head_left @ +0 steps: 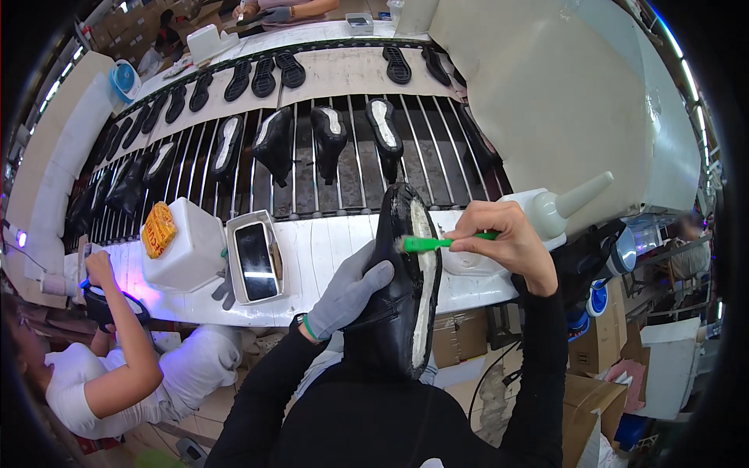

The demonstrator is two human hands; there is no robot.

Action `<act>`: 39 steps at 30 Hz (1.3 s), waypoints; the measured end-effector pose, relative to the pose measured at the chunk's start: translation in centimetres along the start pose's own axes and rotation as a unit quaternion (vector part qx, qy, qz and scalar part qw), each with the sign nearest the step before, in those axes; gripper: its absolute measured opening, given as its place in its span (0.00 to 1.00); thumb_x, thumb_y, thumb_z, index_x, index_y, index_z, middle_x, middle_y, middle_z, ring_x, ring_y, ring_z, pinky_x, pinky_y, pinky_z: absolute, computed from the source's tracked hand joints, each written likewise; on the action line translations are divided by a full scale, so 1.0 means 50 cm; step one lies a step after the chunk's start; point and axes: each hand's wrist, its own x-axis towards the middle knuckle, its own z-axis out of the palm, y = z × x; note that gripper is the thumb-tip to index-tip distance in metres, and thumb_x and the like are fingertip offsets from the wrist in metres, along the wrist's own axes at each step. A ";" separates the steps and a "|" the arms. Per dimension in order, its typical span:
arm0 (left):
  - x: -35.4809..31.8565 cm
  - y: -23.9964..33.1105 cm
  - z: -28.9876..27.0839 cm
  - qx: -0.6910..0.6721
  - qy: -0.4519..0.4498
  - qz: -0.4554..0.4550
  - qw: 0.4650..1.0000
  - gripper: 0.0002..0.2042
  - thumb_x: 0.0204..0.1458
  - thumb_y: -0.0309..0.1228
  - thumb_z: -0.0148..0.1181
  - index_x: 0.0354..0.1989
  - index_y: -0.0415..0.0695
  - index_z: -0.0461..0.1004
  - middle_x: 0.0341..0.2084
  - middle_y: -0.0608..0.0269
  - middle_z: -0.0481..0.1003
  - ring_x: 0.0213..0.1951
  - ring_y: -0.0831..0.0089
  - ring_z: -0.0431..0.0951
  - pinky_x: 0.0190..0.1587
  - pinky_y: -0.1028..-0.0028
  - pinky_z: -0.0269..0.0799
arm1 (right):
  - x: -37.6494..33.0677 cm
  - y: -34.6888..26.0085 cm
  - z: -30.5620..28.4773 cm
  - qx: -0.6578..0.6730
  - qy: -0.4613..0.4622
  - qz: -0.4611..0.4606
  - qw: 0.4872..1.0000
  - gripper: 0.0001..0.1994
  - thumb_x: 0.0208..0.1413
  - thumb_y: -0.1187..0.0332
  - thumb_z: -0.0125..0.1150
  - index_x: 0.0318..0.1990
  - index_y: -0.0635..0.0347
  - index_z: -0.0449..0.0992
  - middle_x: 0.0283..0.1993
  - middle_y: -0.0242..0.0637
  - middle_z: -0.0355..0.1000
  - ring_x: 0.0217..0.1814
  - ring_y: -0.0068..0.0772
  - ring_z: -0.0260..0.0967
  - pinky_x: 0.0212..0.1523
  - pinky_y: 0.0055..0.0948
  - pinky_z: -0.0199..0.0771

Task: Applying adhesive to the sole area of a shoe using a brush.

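A black shoe upper (390, 312) is turned with its underside showing, a whitish strip running down the middle. My left hand (349, 290), in a grey glove, grips it by the side with the thumb on the black edge. In my bare right hand (503, 242) is a green-handled brush (427, 244), pinched between thumb and fingers. The bristles touch the edge of the shoe's underside. Just beyond my right hand stands a pale bottle with a long spout (554, 210).
Across the table, a roller conveyor (312, 187) carries several black uppers, with black soles (290, 70) on a pale belt behind. A phone (256, 261) lies in a white box beside a white container (183, 253). A co-worker (117, 366) sits at left; a large pale machine (562, 101) rises at right.
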 end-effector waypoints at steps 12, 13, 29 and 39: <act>0.015 -0.020 -0.013 -0.017 0.055 -0.016 0.998 0.23 0.64 0.46 0.49 0.53 0.36 0.68 0.34 0.68 0.72 0.34 0.82 0.69 0.39 0.80 0.66 | -0.077 -0.019 0.035 0.037 -0.145 0.016 0.989 0.07 0.49 0.69 0.71 0.35 0.60 0.84 0.29 0.34 0.75 0.30 0.31 0.73 0.30 0.27 0.68; 0.017 -0.025 -0.008 -0.041 0.074 0.000 0.996 0.22 0.64 0.45 0.49 0.52 0.36 0.68 0.33 0.69 0.72 0.34 0.83 0.69 0.39 0.80 0.66 | -0.085 -0.023 0.038 0.055 -0.175 0.014 0.983 0.07 0.49 0.69 0.71 0.34 0.60 0.83 0.29 0.33 0.75 0.30 0.31 0.73 0.30 0.27 0.68; 0.027 -0.017 -0.013 -0.079 0.082 -0.023 0.993 0.25 0.65 0.48 0.47 0.53 0.35 0.69 0.37 0.66 0.74 0.38 0.83 0.71 0.44 0.81 0.69 | -0.082 -0.024 0.046 0.062 -0.124 0.030 0.990 0.08 0.47 0.71 0.72 0.36 0.61 0.84 0.29 0.33 0.76 0.30 0.27 0.73 0.31 0.27 0.69; 0.041 -0.063 -0.026 -0.131 0.019 -0.161 0.978 0.26 0.66 0.48 0.44 0.54 0.35 0.71 0.44 0.59 0.77 0.41 0.77 0.79 0.47 0.77 0.75 | -0.055 -0.018 0.042 0.098 -0.210 0.031 0.972 0.08 0.47 0.70 0.73 0.30 0.65 0.81 0.28 0.32 0.76 0.30 0.25 0.73 0.30 0.23 0.68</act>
